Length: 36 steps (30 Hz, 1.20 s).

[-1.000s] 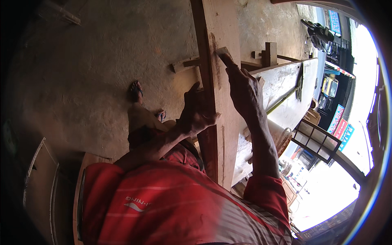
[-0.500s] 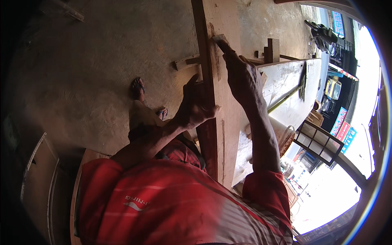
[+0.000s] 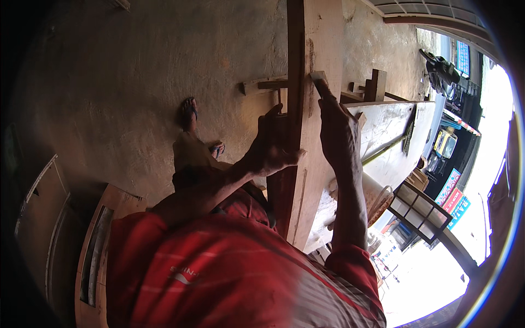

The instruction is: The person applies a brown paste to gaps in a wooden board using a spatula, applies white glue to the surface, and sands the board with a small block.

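A long wooden board [image 3: 314,131] runs away from me, with dark streaks along the left part of its pale upper face. My right hand [image 3: 339,128] is closed around a putty knife [image 3: 318,76], whose flat blade rests on the board beside these streaks. Most of its handle is hidden in my fingers. Closer to me, my left hand [image 3: 270,147] grips the board's left edge. Its thumb lies over the upper face, while the fingers are in shadow against the side and partly hidden.
A white panel [image 3: 377,128] with a dark, narrow tool [image 3: 409,128] on it lies to the right. Wooden blocks [image 3: 375,85] stand beyond it. A framed grid pane [image 3: 420,210] is at the right, and wooden frames [image 3: 98,257] stand at the lower left. A motorcycle [image 3: 440,68] is farther off.
The whole view has shifted, so the board sits farther right and lower. The putty knife has slid slightly toward me along the board. My left hand keeps its grip on the edge.
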Each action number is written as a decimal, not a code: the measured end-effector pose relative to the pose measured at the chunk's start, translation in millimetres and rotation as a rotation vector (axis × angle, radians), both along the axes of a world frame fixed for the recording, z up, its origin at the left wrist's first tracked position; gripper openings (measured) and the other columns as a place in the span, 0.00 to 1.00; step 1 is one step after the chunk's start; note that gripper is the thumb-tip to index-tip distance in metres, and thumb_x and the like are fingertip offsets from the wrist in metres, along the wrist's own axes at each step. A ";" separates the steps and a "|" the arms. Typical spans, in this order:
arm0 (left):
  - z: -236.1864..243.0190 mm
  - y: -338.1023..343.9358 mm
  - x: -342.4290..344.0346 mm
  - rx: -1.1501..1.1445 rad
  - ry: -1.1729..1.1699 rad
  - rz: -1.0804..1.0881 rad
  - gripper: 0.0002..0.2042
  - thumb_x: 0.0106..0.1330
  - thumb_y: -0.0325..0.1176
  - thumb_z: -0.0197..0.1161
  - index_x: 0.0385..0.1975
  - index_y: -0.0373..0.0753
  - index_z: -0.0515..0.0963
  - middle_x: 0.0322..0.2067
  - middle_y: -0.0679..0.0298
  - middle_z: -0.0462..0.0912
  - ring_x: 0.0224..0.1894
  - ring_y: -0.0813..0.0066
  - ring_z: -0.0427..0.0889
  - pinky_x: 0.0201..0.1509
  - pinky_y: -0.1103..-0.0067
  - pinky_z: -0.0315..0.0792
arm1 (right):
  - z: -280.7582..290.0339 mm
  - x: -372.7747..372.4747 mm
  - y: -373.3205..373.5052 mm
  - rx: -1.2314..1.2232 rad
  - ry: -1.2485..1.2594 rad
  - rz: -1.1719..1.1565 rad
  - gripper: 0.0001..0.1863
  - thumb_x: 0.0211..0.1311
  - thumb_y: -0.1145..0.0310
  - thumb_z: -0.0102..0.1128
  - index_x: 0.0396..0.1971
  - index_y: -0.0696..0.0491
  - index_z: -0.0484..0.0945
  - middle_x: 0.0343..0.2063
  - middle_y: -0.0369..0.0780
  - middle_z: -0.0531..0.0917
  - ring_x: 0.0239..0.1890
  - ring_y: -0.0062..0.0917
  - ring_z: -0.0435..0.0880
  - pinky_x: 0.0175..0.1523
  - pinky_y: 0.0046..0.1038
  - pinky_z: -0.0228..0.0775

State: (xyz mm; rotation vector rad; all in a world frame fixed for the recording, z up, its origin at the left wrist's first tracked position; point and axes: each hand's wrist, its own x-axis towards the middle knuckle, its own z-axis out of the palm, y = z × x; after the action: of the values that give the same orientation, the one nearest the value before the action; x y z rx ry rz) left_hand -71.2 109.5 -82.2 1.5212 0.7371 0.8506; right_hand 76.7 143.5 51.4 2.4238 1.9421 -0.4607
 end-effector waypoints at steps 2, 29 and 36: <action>4.8 -5.2 3.3 0.056 -0.063 0.111 0.30 0.52 0.34 0.74 0.57 0.37 0.74 0.47 0.58 0.80 0.56 0.60 0.76 0.79 0.59 0.49 | -2.2 5.7 40.1 0.056 -0.023 0.098 0.25 0.78 0.69 0.54 0.71 0.36 0.73 0.33 0.49 0.86 0.30 0.38 0.85 0.38 0.39 0.77; 2.1 2.6 6.3 -0.049 -0.031 -0.026 0.23 0.49 0.33 0.74 0.46 0.37 0.75 0.36 0.57 0.79 0.46 0.54 0.79 0.70 0.57 0.62 | 32.2 12.9 33.0 0.088 -0.039 0.044 0.25 0.75 0.72 0.57 0.68 0.33 0.75 0.45 0.45 0.89 0.43 0.37 0.92 0.42 0.38 0.84; 0.8 0.5 4.7 -0.076 -0.018 -0.026 0.29 0.52 0.36 0.74 0.56 0.38 0.74 0.48 0.56 0.78 0.58 0.56 0.75 0.73 0.58 0.58 | 11.8 3.0 56.4 0.067 -0.027 -0.008 0.21 0.77 0.71 0.56 0.65 0.42 0.79 0.45 0.44 0.88 0.42 0.35 0.90 0.45 0.35 0.80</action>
State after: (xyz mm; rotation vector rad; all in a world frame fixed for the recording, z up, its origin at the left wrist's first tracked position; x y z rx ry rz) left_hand -66.5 110.0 -81.4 1.4508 0.7270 0.8076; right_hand 79.7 199.9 63.1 2.4644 1.9688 -0.3665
